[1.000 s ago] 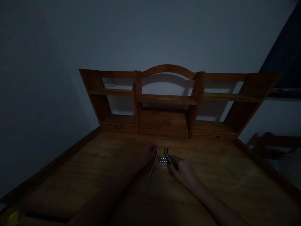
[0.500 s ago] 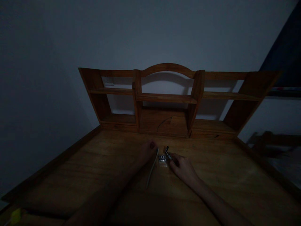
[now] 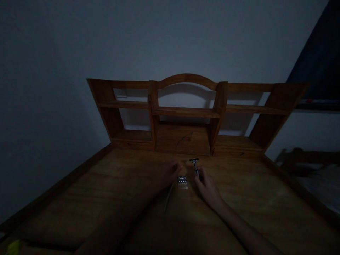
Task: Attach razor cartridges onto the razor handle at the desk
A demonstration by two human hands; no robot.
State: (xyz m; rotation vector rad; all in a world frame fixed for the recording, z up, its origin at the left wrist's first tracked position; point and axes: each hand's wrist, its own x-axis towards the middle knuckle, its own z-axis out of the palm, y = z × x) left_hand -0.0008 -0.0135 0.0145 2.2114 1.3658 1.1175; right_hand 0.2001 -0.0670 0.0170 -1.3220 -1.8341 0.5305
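Note:
My right hand (image 3: 208, 186) is closed around the handle of a razor (image 3: 196, 165). Its T-shaped metallic head points up and away from me. My left hand (image 3: 170, 174) is low over the tabletop with its fingers curled together; whether anything is between them is too dark to see. A thin pale strip, perhaps a cord (image 3: 169, 199), runs from beneath that hand toward me. Between the two hands lies a small clear pack of shiny black-and-silver pieces (image 3: 182, 179), close to the left fingertips.
A wooden desk (image 3: 255, 198) spreads under both hands. Along its back stands a wooden shelf unit (image 3: 186, 112) against the wall. A thin dark curved line or wire (image 3: 183, 139) shows at its lower middle panel. Something yellow (image 3: 13, 247) sits at the lower left corner.
My right hand has drawn the razor away from the small pack and turned it, so its head now shows as a T. My left hand has shifted slightly nearer, over the strip's upper end.

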